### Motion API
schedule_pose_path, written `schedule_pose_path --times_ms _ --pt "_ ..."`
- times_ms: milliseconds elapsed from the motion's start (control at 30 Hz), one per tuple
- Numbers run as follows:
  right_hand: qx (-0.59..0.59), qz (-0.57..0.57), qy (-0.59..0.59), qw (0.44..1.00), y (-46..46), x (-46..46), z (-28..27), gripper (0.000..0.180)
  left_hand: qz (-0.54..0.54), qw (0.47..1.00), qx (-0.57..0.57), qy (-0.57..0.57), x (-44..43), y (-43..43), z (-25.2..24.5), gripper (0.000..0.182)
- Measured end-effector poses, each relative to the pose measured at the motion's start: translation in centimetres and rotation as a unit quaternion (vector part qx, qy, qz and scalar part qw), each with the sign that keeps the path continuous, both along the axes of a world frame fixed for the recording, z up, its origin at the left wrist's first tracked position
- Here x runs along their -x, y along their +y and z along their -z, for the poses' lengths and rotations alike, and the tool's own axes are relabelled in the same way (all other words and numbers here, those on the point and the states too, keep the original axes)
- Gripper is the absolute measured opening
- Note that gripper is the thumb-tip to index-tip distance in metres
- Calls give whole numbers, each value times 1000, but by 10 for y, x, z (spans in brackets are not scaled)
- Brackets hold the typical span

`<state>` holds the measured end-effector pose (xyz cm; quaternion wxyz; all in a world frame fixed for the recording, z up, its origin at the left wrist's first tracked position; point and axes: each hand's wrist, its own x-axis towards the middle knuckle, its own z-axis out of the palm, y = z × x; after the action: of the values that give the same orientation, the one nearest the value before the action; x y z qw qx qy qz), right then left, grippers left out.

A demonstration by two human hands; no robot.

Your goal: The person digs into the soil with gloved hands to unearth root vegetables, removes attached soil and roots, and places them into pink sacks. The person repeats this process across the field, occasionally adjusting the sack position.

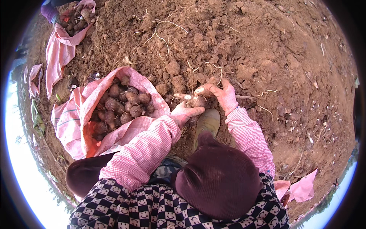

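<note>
A soil-covered taro corm with a pale cut or broken stub is held low over the dug earth. My left hand grips it from the near left side, thumb along its lower edge. From the right, my right hand curls its soiled fingers over the top of the same corm. Just left of my hands, a pink woven sack gapes with its rim rolled back. Many brown taro corms fill its mouth. My shoe is right below the held corm.
Loose clods and pale roots cover the ground ahead. Another person's sleeved arm reaches to a second pink sack of corms at upper left. Pink sacking lies at lower right. My knees frame the near side.
</note>
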<state>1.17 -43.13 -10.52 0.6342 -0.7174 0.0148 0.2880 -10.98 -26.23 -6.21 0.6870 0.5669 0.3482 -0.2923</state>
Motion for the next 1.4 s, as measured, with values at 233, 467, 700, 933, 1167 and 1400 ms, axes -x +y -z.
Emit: schedule_pose_path --times_ms 233,467,700,933,1167,1400 --pt "327 -183 -275 885 6 7 -66 48 -4 980 -196 -44 -19 -12 -46 57" --pt "11 -282 -324 903 18 57 -55 23 -88 989 -18 -118 -21 77 -76 52" --pt "521 58 -157 837 -127 70 -20 77 350 908 -161 163 26 282 -164 61" --pt "338 -15 -32 940 -140 62 -13 74 622 641 -363 266 28 286 -167 66" --pt "393 247 83 882 -129 17 -14 86 406 829 -380 -57 -8 212 -171 45" --pt "128 22 -62 990 -109 40 -31 66 23 972 233 9 -47 9 -51 111"
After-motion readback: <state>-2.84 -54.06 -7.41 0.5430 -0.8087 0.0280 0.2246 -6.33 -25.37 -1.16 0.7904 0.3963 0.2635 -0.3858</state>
